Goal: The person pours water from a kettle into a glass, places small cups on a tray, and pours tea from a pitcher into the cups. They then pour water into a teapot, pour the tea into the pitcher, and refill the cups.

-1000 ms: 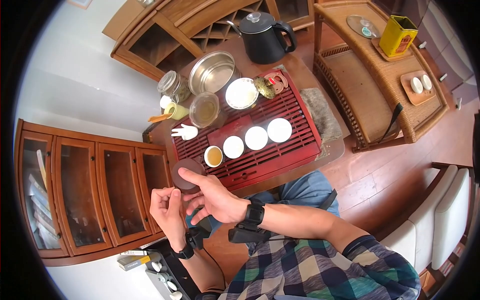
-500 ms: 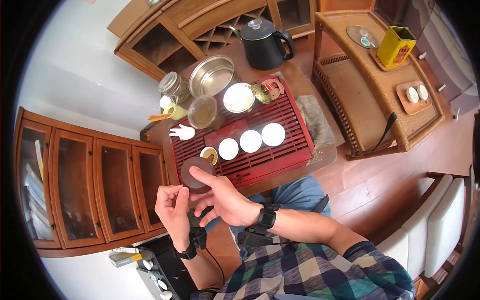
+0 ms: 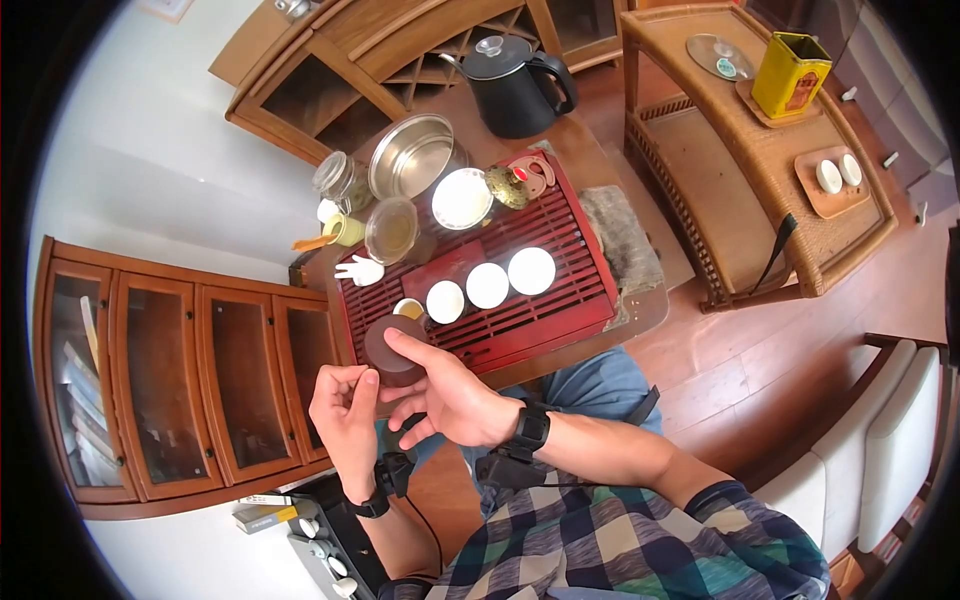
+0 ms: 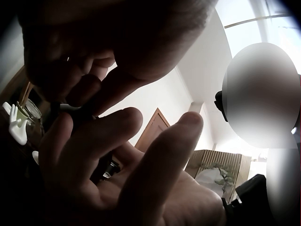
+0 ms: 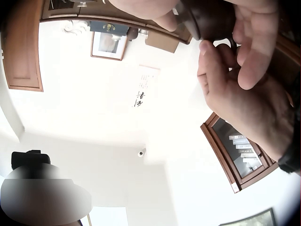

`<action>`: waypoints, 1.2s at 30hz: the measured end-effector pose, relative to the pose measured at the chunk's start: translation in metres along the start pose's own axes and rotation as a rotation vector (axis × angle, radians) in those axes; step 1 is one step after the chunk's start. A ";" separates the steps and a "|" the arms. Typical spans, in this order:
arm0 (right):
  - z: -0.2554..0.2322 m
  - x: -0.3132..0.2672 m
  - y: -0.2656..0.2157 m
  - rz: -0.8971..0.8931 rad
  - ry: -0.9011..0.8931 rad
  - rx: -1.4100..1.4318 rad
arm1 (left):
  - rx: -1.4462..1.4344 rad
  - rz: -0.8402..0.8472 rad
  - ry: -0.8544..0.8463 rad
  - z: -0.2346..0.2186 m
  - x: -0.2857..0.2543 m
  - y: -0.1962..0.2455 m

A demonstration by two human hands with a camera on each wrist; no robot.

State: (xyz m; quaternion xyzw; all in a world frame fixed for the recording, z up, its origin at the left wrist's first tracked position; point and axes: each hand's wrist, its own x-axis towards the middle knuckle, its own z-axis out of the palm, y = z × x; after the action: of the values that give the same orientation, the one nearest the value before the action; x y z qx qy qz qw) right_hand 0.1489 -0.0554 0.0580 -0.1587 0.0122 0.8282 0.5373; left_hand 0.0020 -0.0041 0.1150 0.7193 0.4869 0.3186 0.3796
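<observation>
A small dark brown clay teapot (image 3: 392, 352) is held between both hands, at the near left corner of the red slatted tea tray (image 3: 560, 310). My right hand (image 3: 458, 402) grips it with the thumb on top and fingers beneath. My left hand (image 3: 343, 415) pinches its near-left edge between thumb and forefinger, where a handle loop partly shows in the right wrist view. Just past the teapot sits a small cup (image 3: 409, 307) of amber tea, its near side hidden. A row of white cups (image 3: 445, 302) continues rightward. The left wrist view shows mostly shadowed fingers.
Behind the cups stand a glass pitcher (image 3: 391, 229), a white bowl (image 3: 462, 198), a steel basin (image 3: 412, 157) and a black kettle (image 3: 520, 90). A white hand-shaped ornament (image 3: 361, 270) is left of them. A grey towel (image 3: 622, 240) lies right of the tray, near a rattan cart (image 3: 740, 180).
Both hands have moved the teapot rightward relative to the leftmost cup, so that it now overlaps the cup's near side. The grip looks the same, and the head view has shifted slightly.
</observation>
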 end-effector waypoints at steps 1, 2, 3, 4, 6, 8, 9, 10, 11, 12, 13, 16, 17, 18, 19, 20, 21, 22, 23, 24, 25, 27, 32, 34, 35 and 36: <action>-0.001 0.001 0.000 0.013 -0.011 0.010 | 0.012 -0.001 -0.002 0.001 0.000 0.002; -0.002 0.001 -0.001 0.013 -0.012 0.014 | 0.025 -0.001 -0.003 0.001 0.001 0.004; -0.003 0.002 -0.001 0.019 -0.017 0.021 | 0.028 -0.003 -0.005 0.002 0.002 0.003; -0.004 0.003 -0.001 0.026 -0.023 0.027 | 0.040 0.022 -0.007 0.002 0.004 0.002; -0.006 0.003 -0.002 0.027 -0.039 0.034 | 0.055 0.046 -0.011 0.003 0.006 0.002; -0.007 0.003 -0.002 0.027 -0.056 0.042 | 0.068 0.039 -0.010 0.003 0.007 0.004; -0.007 0.003 -0.003 0.028 -0.065 0.044 | 0.071 0.038 -0.013 0.004 0.007 0.005; -0.007 0.003 -0.003 0.030 -0.074 0.045 | 0.084 0.047 -0.008 0.005 0.008 0.007; -0.007 0.002 -0.004 0.029 -0.075 0.049 | 0.095 0.056 -0.004 0.005 0.008 0.007; -0.006 0.001 -0.004 0.027 -0.077 0.051 | 0.098 0.055 -0.007 0.006 0.008 0.008; -0.006 0.001 -0.005 0.026 -0.080 0.052 | 0.102 0.055 -0.005 0.006 0.009 0.008; -0.006 0.002 -0.004 0.022 -0.088 0.056 | 0.119 0.048 -0.004 0.005 0.010 0.009; -0.006 0.002 -0.004 0.021 -0.089 0.058 | 0.129 0.042 -0.003 0.005 0.010 0.010; -0.006 0.002 -0.004 0.025 -0.090 0.066 | 0.131 0.043 -0.004 0.005 0.010 0.010; -0.006 0.002 -0.003 0.028 -0.090 0.073 | 0.136 0.044 -0.006 0.004 0.010 0.010; -0.006 0.003 -0.003 0.028 -0.091 0.074 | 0.141 0.045 -0.009 0.004 0.010 0.010; -0.006 0.003 -0.003 0.036 -0.090 0.082 | 0.142 0.045 -0.009 0.004 0.011 0.011; -0.006 0.003 -0.003 0.043 -0.089 0.089 | 0.151 0.047 -0.010 0.004 0.011 0.012; -0.006 0.003 -0.003 0.044 -0.089 0.091 | 0.160 0.050 -0.011 0.005 0.011 0.013; -0.007 0.004 -0.003 0.043 -0.099 0.096 | 0.161 0.049 -0.012 0.005 0.010 0.013; -0.007 0.004 -0.003 0.042 -0.109 0.100 | 0.161 0.048 -0.011 0.005 0.010 0.014; -0.007 0.005 -0.002 0.042 -0.116 0.105 | 0.162 0.047 -0.011 0.005 0.010 0.016; -0.008 0.007 -0.001 0.047 -0.126 0.110 | 0.183 0.044 -0.015 0.004 0.010 0.018; -0.008 0.008 0.000 0.051 -0.128 0.121 | 0.179 0.046 -0.016 0.004 0.010 0.017; -0.008 0.008 0.000 0.051 -0.129 0.122 | 0.176 0.048 -0.017 0.004 0.011 0.016; -0.008 0.007 0.000 0.052 -0.130 0.126 | 0.176 0.048 -0.018 0.004 0.010 0.017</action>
State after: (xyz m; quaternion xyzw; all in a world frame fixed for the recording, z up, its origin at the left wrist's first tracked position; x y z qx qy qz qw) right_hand 0.1480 -0.0504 0.0488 -0.0702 0.0336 0.8481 0.5241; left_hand 0.0164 0.0008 0.1286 0.7642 0.4922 0.2771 0.3113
